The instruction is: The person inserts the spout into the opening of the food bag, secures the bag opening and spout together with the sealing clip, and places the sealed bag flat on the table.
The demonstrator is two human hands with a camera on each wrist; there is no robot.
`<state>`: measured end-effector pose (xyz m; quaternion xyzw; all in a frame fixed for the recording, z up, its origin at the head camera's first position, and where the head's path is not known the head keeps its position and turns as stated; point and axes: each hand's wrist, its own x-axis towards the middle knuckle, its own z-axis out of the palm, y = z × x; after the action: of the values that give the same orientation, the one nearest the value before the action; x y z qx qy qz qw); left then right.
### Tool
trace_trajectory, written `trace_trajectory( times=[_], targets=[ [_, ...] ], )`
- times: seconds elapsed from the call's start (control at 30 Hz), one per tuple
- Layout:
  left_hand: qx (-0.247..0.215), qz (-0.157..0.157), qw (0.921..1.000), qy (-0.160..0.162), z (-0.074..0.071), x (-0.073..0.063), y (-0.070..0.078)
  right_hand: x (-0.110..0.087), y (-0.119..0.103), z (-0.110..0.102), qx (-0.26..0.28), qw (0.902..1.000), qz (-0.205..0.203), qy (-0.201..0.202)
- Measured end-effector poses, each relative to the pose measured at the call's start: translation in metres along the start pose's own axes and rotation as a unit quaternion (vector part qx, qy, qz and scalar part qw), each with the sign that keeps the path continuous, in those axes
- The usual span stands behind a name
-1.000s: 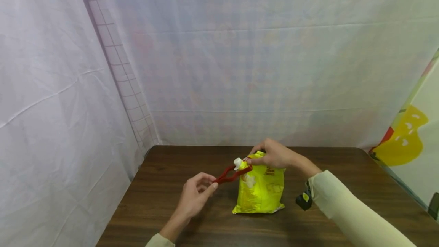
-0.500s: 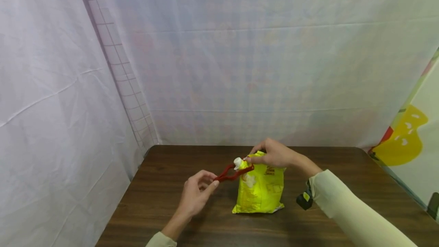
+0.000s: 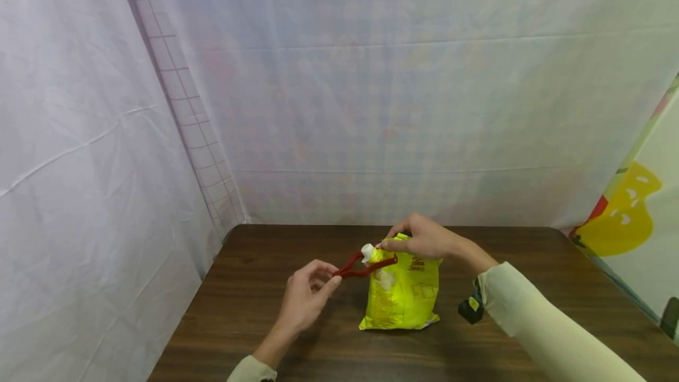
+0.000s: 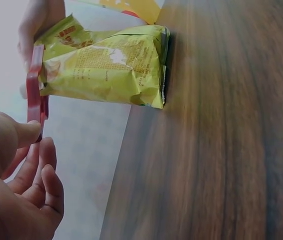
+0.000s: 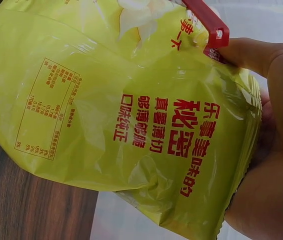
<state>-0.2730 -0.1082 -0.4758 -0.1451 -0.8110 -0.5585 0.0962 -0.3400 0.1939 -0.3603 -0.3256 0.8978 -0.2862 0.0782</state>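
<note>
A yellow chip bag [image 3: 405,299] stands upright on the table, its top gripped by my right hand [image 3: 424,239]. With thumb and fingertips, my left hand [image 3: 303,296] pinches the joined end of a red bag clip [image 3: 361,273]. The clip's two arms are spread; one lies across the front of the bag near its upper left corner, and the other runs behind the white cap-like piece [image 3: 367,251]. In the right wrist view the clip arm's tip [image 5: 217,36] lies close to my right thumb. My fingers hide part of the bag's top edge.
The brown wooden table [image 3: 239,311] has a back edge close behind the bag. A white curtain [image 3: 371,105] hangs behind it, and another sheet [image 3: 79,164] hangs at the left. A yellow decoration [image 3: 617,217] is on the right side.
My left hand and the red clip have shifted slightly right and up, so the front arm reaches a little farther across the bag. My right hand and the bag have stayed nearly still.
</note>
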Motion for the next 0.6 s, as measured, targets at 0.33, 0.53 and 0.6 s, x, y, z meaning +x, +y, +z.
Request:
trace_trajectory(
  times=[0.33, 0.53, 0.6],
  targets=[
    [0.003, 0.008, 0.9999, 0.010, 0.011, 0.005, 0.002, 0.000, -0.002, 0.000, 0.003, 0.9999, 0.011, 0.002],
    [0.019, 0.013, 0.9993, 0.030, 0.018, 0.007, 0.004, 0.000, -0.001, 0.000, 0.000, 1.0000, 0.007, 0.005],
    [0.024, 0.018, 0.9990, 0.032, 0.019, 0.006, 0.005, 0.000, 0.000, 0.001, -0.001, 1.0000, 0.003, 0.006]
  ],
)
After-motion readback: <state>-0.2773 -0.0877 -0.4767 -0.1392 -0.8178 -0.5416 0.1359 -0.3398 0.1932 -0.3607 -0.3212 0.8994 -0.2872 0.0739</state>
